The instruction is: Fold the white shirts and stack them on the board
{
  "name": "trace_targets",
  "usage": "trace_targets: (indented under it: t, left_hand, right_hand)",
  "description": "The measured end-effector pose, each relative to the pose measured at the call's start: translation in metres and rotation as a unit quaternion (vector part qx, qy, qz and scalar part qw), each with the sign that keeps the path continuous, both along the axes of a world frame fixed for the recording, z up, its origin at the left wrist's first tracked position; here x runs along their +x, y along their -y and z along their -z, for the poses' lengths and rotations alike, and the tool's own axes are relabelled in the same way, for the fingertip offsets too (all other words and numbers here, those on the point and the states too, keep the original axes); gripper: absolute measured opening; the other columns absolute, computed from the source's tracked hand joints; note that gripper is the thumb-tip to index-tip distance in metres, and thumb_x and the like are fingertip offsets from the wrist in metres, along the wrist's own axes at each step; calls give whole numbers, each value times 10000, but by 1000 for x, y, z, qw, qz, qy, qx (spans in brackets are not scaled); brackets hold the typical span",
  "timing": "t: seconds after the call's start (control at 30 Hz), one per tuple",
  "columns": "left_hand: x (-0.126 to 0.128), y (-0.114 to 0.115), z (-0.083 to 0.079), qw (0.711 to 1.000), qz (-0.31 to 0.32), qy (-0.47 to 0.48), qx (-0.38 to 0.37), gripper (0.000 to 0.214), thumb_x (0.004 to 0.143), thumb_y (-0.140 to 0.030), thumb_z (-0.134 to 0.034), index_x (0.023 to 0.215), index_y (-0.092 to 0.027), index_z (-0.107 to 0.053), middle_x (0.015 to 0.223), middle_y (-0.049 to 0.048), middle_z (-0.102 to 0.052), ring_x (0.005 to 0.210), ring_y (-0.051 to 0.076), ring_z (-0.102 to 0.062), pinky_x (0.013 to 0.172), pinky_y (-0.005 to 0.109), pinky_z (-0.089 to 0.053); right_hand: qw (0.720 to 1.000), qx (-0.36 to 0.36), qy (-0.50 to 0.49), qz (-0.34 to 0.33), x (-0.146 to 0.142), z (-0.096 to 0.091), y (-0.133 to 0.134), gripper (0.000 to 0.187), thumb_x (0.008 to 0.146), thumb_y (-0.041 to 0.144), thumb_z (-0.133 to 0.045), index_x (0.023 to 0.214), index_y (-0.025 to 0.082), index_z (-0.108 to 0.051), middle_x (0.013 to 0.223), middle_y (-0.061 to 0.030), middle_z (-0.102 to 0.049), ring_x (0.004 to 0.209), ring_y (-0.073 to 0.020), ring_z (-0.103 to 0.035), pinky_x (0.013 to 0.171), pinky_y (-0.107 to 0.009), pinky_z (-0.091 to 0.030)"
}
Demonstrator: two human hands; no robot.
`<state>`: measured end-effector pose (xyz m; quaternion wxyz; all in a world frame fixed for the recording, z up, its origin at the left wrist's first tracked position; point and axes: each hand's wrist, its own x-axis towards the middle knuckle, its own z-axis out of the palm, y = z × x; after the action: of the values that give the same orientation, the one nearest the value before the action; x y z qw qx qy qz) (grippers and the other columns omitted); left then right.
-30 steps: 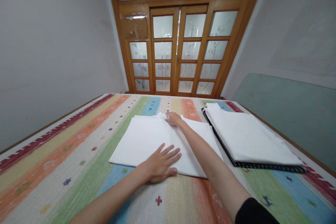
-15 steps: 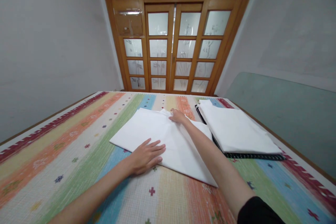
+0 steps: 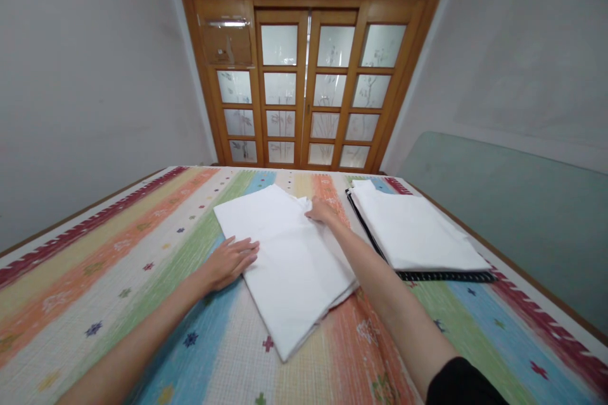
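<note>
A folded white garment [image 3: 289,266] lies flat on the striped cover, turned at an angle, with loose layers along its lower right edge. My left hand [image 3: 232,261] rests open on its left edge, fingers stretched over the fabric. At the far edge, my right hand [image 3: 320,210] has its fingers closed on a crumpled bit of the same garment. My right forearm crosses above the garment's right side and hides part of it.
To the right lies a stack with a folded white garment [image 3: 418,231] on top and a black patterned fabric [image 3: 441,276] beneath. Under everything spreads the striped cover [image 3: 156,253]. A pale green panel [image 3: 513,202] stands along the right side; wooden glazed doors [image 3: 304,88] are beyond.
The white garment has turned clockwise, its near corner swinging left towards me. My left hand has moved left with its edge, while my right hand keeps its hold at the far edge.
</note>
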<state>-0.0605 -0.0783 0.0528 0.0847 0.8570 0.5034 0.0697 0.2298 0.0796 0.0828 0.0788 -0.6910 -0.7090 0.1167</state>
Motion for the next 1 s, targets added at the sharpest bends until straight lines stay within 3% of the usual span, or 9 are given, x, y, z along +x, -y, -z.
trace_targets:
  t: [0.13,0.27,0.4,0.47,0.57,0.67,0.73,0.87,1.0]
  left_hand:
    - [-18,-19,3,995,-91,19,25,448,945,-458,-330,1181,-283,-668,1342,31,-614,1338,242,-465,1157,462,-254]
    - [-23,-34,7,974,-194,101,60,296,848,-367,-495,977,-222,-719,1285,94,-647,1293,279,-507,1141,424,-307]
    - [-21,-45,7,936,-288,190,73,294,786,-282,-576,1049,-174,-652,1340,154,-584,1254,290,-538,1075,432,-396]
    - [-20,-50,2,889,-358,284,29,411,761,-278,-635,1150,-158,-581,1340,172,-574,1179,290,-593,994,422,-464]
    - [-18,-55,-6,790,-431,433,-63,578,716,-258,-718,1231,-135,-485,1227,166,-641,1044,287,-663,850,373,-534]
    - [-16,-52,-11,774,-412,469,-110,680,701,-269,-764,1278,-127,-434,973,104,-725,850,273,-710,713,347,-559]
    - [-14,-48,-11,770,-378,496,-135,765,643,-279,-821,1293,-153,-438,890,72,-732,770,246,-711,684,336,-562]
    - [-16,-39,-11,774,-302,525,-185,853,464,-341,-910,1222,-172,-558,840,46,-726,705,221,-691,654,327,-555]
    - [-17,-35,-14,774,-294,528,-187,799,345,-389,-933,1050,-122,-667,737,34,-704,655,202,-662,634,312,-535]
  right_hand:
    - [997,-16,-70,29,13,6,-5,644,633,344,-828,1190,138,-581,1203,-188,-654,1095,-331,-627,825,-380,-518]
    - [989,-43,-136,33,25,10,-8,424,548,322,-880,872,136,-680,908,-133,-734,879,-304,-690,666,-315,-526]
    - [982,-41,-180,43,30,12,-6,410,535,280,-883,872,136,-699,830,-102,-730,824,-285,-691,639,-309,-533]
    - [977,-26,-208,47,31,13,-3,573,558,273,-870,1078,141,-667,946,-101,-727,873,-266,-688,666,-301,-545]
    - [956,-19,-293,28,32,14,4,864,588,238,-854,1367,184,-485,1111,-92,-696,924,-222,-686,720,-281,-559]
    - [896,-83,-436,-25,34,15,10,1019,583,173,-849,1470,229,-350,1157,-82,-687,928,-213,-695,755,-293,-571]
    - [861,-141,-485,-58,35,16,13,966,600,135,-824,1454,233,-383,1174,-83,-685,933,-213,-698,765,-301,-575]
    - [841,-202,-495,-81,38,17,13,649,644,81,-757,1264,195,-602,1135,-63,-700,876,-183,-704,765,-282,-572]
    - [823,-218,-520,-71,37,19,11,569,657,43,-728,1202,186,-647,927,-25,-738,705,-152,-694,676,-267,-576]
